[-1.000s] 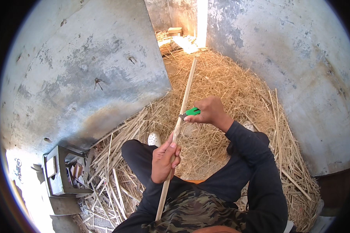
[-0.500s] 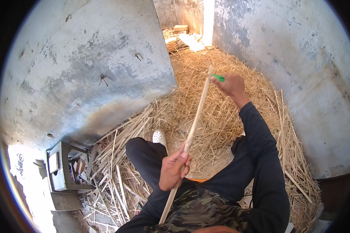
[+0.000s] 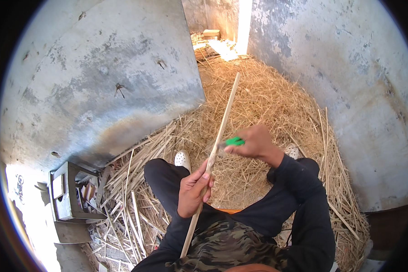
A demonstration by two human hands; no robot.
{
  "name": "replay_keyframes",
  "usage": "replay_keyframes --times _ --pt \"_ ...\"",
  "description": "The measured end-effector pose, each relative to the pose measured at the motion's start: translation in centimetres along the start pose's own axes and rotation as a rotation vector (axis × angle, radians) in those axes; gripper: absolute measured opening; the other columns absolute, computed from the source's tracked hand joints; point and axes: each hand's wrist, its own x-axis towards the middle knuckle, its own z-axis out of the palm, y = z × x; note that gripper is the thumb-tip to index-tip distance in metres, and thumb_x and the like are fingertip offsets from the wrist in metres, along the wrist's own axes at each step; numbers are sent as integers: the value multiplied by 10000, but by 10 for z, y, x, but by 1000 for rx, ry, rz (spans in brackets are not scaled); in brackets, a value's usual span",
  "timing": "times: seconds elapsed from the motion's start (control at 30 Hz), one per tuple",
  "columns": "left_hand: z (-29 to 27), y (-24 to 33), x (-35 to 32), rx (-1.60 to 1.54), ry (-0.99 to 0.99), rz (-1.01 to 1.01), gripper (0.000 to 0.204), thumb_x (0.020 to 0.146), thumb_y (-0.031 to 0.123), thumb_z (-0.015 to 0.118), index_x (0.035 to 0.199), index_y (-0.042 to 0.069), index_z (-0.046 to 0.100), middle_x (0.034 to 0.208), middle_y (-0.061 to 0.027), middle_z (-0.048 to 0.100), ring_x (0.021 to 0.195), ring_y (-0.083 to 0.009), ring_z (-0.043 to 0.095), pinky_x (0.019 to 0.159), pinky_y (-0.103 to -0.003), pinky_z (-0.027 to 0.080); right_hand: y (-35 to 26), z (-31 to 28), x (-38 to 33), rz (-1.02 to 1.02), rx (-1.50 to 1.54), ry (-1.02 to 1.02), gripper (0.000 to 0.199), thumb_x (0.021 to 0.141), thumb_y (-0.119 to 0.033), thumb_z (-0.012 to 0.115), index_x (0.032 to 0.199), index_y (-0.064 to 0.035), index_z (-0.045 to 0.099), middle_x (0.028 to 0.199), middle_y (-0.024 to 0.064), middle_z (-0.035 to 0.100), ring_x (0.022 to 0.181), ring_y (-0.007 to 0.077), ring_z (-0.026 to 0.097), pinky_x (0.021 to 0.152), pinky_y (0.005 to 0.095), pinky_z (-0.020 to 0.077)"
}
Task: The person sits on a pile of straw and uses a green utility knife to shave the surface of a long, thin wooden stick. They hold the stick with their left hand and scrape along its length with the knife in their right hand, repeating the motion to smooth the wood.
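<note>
A long pale strip of split bamboo or wood (image 3: 226,111) slants from my lap up and away, its far end in the air over the shavings. My left hand (image 3: 195,190) is wrapped round it near its middle. In my right hand (image 3: 256,144) is a knife with a green handle (image 3: 235,141), its blade against or very near the strip just above my left hand. The blade is small and blurred, so its exact contact cannot be made out.
Straw-like shavings (image 3: 267,99) heap across the floor ahead. Split strips (image 3: 136,199) lie piled at the left, and more (image 3: 342,181) at the right. A worn wooden stool or box (image 3: 63,204) stands at the left. Plaster walls (image 3: 99,68) rise on both sides.
My right hand with the knife has moved down along the strip toward me, from its far end to just above my left hand. The strip's far end has shifted slightly left.
</note>
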Motion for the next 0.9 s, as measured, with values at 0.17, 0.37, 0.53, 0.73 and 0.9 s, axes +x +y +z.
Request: replay_keyframes --times 0.17,0.37,0.53,0.73,0.9 --pt "9 2 -10 239 25 28 428 980 127 535 1392 39 458 757 6 542 472 -20 417 439 -172 338 11 2 12 70 -65 14 693 747 -775 552 541 -117 623 409 42 471 352 180 468 362 331 342" --pt "14 4 -10 314 52 40 429 974 127 550 1388 49 471 708 48 507 497 0 393 448 -180 321 -4 6 3 -36 -59 16 697 765 -794 505 508 -150 580 403 34 452 351 185 463 366 338 351" --pt "21 8 -18 422 25 43 432 960 114 571 1378 49 486 695 76 490 524 10 372 461 -179 308 57 2 29 184 -106 97 711 807 -790 439 553 -156 632 398 8 422 348 154 416 361 323 314" --pt "18 3 -17 497 64 95 434 944 85 583 1364 26 491 723 67 497 602 4 371 513 -175 313 -1 16 -2 -2 56 -8 672 792 -755 506 537 -138 583 448 49 501 374 219 487 380 369 359" --pt "19 6 -19 690 50 218 439 939 78 584 1360 6 482 740 48 493 651 -15 386 555 -189 337 37 27 6 121 -86 40 713 798 -782 475 515 -136 579 394 9 433 350 150 424 340 310 301"
